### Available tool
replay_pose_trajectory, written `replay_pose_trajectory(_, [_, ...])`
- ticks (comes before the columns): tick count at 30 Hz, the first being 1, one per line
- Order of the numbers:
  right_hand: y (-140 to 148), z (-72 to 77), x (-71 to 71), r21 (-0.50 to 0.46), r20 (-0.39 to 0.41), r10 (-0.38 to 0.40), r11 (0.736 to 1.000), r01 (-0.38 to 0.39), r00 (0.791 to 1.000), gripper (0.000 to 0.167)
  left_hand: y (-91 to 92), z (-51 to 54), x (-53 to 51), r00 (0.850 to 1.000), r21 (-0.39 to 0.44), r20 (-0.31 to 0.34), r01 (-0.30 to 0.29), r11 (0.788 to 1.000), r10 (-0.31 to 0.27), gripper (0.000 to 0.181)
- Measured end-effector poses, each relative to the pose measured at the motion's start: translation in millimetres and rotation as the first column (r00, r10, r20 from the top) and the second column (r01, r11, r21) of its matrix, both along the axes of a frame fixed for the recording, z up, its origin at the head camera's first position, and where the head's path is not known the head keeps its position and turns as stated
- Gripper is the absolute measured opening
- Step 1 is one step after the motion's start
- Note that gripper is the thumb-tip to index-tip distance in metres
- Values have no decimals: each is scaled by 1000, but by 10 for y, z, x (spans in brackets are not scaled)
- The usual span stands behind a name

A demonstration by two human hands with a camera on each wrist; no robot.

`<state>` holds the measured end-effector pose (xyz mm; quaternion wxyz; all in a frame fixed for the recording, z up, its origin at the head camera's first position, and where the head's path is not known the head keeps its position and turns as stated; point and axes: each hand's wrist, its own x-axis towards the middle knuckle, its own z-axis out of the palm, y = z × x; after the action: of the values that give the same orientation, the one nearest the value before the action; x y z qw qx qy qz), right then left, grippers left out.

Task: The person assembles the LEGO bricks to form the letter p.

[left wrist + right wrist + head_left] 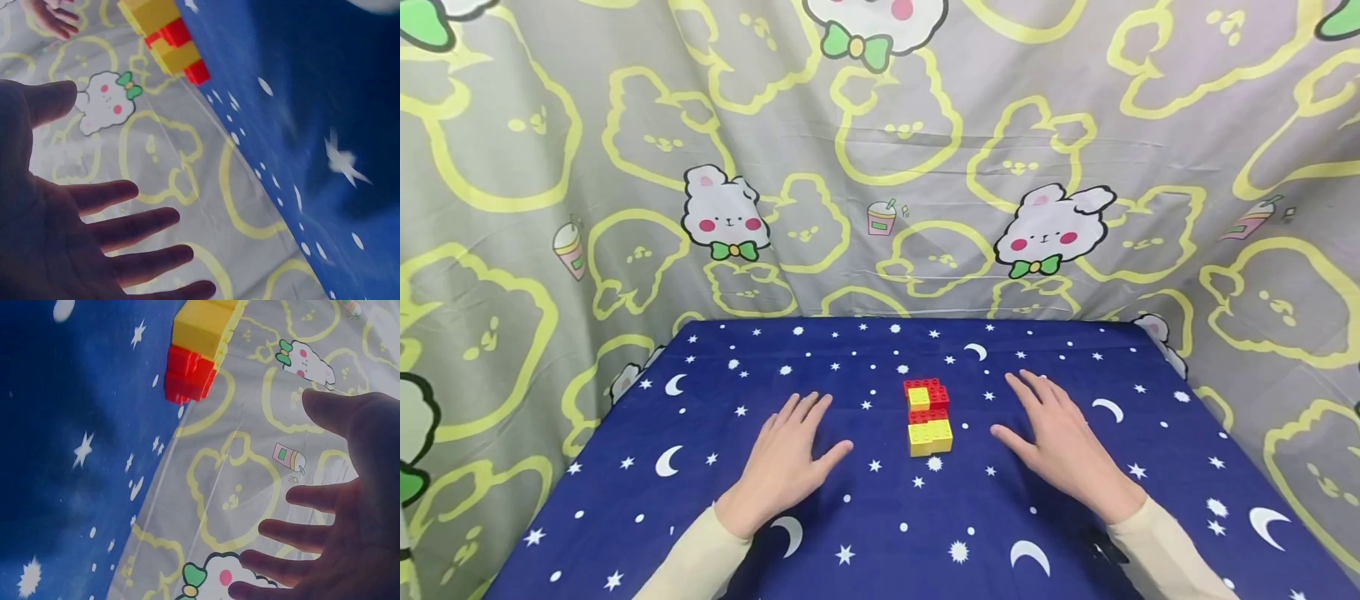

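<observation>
Between the two hands, a small cluster of toy building bricks stands on the dark blue cloth. Yellow bricks (930, 437) are at its near end, red bricks (938, 395) at its far end, and a small yellow brick (918, 397) sits on the red. My left hand (787, 457) is to the left of the cluster, fingers spread and nothing in it. On the other side, my right hand (1063, 442) is likewise spread and holds nothing. Both wrist views show the bricks apart from the fingers; whether the hands touch the cloth I cannot tell.
A blue tablecloth (842, 492) with white moons and stars covers the table. Behind it and at both sides hangs a grey curtain (820, 108) with yellow outlined animals and white rabbits. A small dark object (1108, 550) lies partly under the right wrist.
</observation>
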<state>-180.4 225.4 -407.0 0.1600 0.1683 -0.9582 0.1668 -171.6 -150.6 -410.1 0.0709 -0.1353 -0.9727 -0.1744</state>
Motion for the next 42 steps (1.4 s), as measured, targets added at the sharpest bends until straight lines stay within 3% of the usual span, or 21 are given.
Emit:
replay_pose_trajectory(5, [-69,29,-35,-10,-2,13,1000,-13,1000,77,96,37,-64,999,64,-20,40,997,-39,71])
replay_pose_trajectory(8, [-110,52,-52,-33,25,22,999,-21,999,77,153,55,-102,999,115,0,54,992,-54,68])
replay_pose_trajectory(13, [-169,72,-89,-62,81,40,997,-35,996,75,256,106,-154,996,206,55,62,977,-74,66])
replay_pose_trajectory(21, [-282,75,-138,-89,106,78,994,-69,991,70,423,87,-219,983,294,60,151,944,-176,50])
replay_pose_trajectory(28, [-394,51,-190,-77,124,120,991,-111,985,65,579,16,-293,963,328,124,187,926,-239,48])
replay_pose_trajectory(32, [-438,2,-195,-76,153,139,989,-128,978,61,673,-36,-348,957,326,155,187,927,-247,49])
replay_pose_trajectory(42, [-490,-146,-246,-99,188,214,975,-199,959,57,787,-110,-423,950,297,161,211,931,-266,47])
